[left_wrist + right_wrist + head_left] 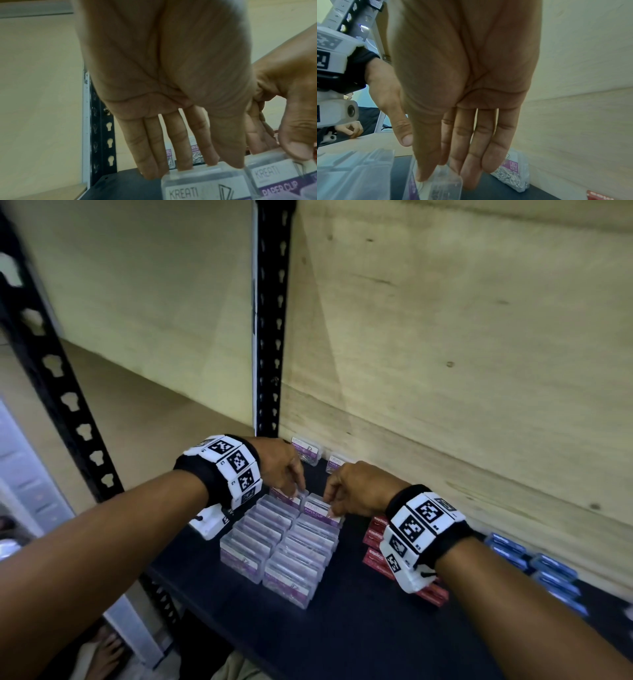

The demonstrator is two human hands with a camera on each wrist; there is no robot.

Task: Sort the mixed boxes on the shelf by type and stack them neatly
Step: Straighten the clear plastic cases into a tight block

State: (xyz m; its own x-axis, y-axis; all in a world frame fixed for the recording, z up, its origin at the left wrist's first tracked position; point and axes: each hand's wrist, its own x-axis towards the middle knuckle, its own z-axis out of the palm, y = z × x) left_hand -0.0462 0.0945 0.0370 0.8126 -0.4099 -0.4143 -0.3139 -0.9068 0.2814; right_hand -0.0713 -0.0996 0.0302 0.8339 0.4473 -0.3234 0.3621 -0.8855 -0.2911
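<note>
Clear paper clip boxes with purple labels stand in two rows (284, 546) on the black shelf (342, 631). My left hand (297, 489) reaches the far end of the left row. Its straight fingers (171, 148) go down behind the last box (197, 182), and the thumb tip sits at that box's top corner. My right hand (330, 505) pinches the far box of the right row (322, 511), with the thumb on its labelled near side and the fingers (471, 155) behind it. That box (444, 188) sits a little higher than its row.
Two more paper clip boxes (306, 448) lean by the wooden back panel (445, 337). Red staples boxes (375, 537) lie under my right wrist, and blue boxes (548, 570) further right. A black slotted post (272, 337) stands behind the left hand. The shelf's front edge is near.
</note>
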